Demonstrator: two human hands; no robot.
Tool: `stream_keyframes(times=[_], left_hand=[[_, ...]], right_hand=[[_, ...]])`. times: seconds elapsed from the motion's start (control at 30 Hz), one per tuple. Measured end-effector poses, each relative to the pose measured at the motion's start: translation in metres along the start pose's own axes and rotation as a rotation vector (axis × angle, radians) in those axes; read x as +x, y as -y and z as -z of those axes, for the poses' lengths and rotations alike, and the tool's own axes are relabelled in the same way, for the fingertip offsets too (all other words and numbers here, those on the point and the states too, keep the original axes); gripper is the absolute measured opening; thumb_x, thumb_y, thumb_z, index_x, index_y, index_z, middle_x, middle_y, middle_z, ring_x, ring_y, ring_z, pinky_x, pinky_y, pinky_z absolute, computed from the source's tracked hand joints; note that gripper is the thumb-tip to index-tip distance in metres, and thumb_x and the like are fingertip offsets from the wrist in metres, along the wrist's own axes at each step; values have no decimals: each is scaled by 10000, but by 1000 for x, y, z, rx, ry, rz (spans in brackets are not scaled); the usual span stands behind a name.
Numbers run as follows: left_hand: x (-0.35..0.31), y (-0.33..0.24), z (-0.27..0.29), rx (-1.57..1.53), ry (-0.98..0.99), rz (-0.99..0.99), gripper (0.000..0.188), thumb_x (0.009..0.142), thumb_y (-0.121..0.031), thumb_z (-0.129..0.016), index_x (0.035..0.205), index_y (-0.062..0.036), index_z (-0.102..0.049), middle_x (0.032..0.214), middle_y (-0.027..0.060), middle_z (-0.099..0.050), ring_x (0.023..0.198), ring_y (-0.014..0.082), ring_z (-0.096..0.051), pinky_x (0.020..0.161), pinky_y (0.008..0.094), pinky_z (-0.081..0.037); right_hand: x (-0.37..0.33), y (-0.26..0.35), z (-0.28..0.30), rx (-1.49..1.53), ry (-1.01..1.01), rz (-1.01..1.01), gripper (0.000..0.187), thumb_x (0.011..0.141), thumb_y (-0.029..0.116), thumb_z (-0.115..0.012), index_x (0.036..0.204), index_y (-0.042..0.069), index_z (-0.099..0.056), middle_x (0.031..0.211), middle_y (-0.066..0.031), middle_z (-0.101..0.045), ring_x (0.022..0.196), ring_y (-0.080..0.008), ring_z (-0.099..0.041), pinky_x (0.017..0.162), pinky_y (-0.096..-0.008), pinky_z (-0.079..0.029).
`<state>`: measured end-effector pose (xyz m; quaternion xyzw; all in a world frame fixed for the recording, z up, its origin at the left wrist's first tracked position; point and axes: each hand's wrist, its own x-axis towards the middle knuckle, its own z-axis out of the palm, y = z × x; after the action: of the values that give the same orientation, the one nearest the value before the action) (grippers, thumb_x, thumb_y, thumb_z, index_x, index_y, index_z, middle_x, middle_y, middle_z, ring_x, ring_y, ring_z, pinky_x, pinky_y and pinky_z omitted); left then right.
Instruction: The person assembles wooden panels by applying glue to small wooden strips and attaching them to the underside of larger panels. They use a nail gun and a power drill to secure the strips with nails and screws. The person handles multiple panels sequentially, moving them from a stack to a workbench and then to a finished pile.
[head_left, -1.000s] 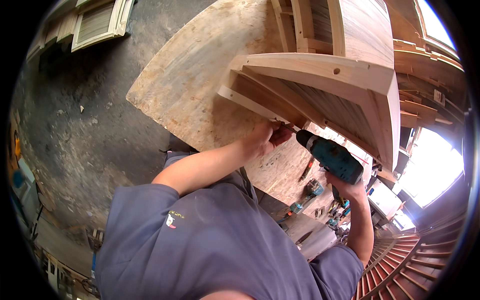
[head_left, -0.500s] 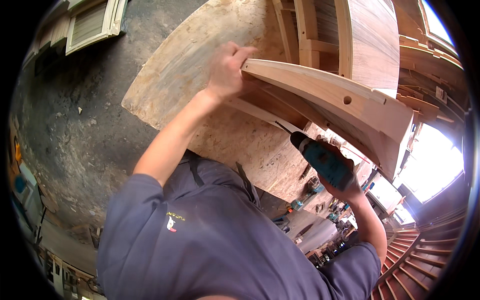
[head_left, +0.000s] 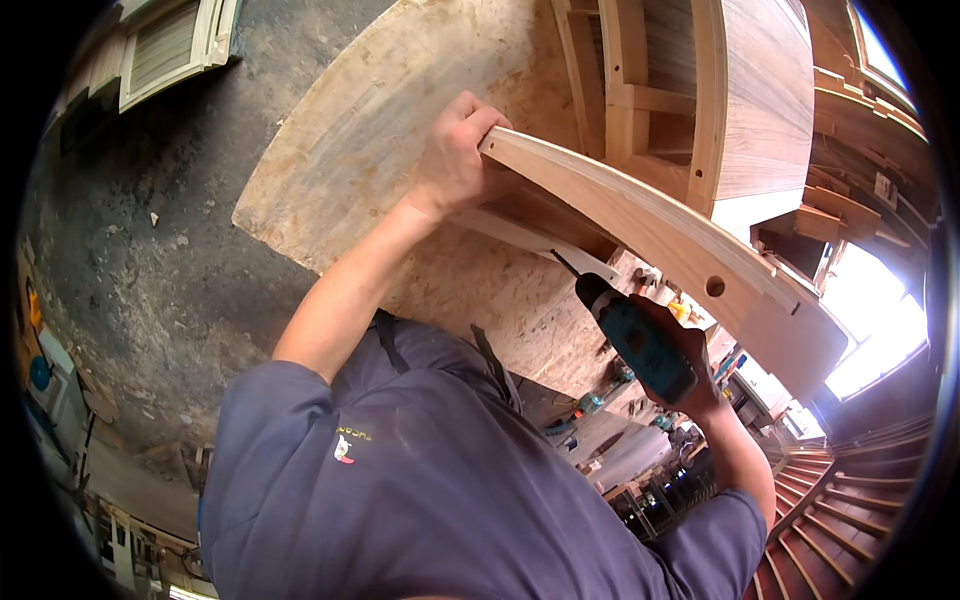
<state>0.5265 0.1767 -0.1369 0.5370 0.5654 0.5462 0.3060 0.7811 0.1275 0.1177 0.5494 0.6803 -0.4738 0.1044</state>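
Note:
My left hand (head_left: pixel 456 158) is closed around the upper left end of a long pale wooden frame piece (head_left: pixel 625 220). That piece stands on edge and slants down to the right, with a round hole near its lower right end. In my right hand (head_left: pixel 704 388) is a teal and black cordless drill (head_left: pixel 645 345), my fingers wrapped round its handle. A long thin bit in its chuck points up and left, apart from the frame piece as far as I can see. Behind the drill bit lies a narrow pale wooden strip (head_left: pixel 540 243), partly hidden.
A large worn wooden worktable (head_left: pixel 340 150) lies under the work. Beyond the frame piece stands another wooden framework with a panel (head_left: pixel 765 110). Several power tools (head_left: pixel 595 402) lie below right. Another wooden frame (head_left: pixel 170 55) stands at the far left, above a stained floor (head_left: pixel 130 280).
The frame piece has turned, so its inner side shows less and its right end sits lower. My right hand has moved the drill slightly down. My left hand keeps hold of the piece.

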Motion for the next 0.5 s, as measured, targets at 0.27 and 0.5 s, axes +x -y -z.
stream_keyframes(times=[0.27, 0.5], left_hand=[[1, -1, 2, 20, 3, 13, 186, 674, -92, -769, 830, -57, -674, 777, 121, -559, 697, 282, -593, 620, 364, -507], [-2, 0, 1, 20, 12, 17, 202, 671, -105, -777, 836, -57, -671, 775, 120, -561, 699, 289, -600, 624, 374, -513]], right_hand=[[5, 5, 4, -23, 81, -81, 579, 853, 140, -731, 1387, 33, -533, 1117, -147, -716, 956, -172, -691, 902, -299, -504], [13, -1, 5, -189, 79, 39, 608, 815, 139, -760, 1384, 85, -552, 1077, -147, -726, 924, -231, -728, 852, -302, -530]])
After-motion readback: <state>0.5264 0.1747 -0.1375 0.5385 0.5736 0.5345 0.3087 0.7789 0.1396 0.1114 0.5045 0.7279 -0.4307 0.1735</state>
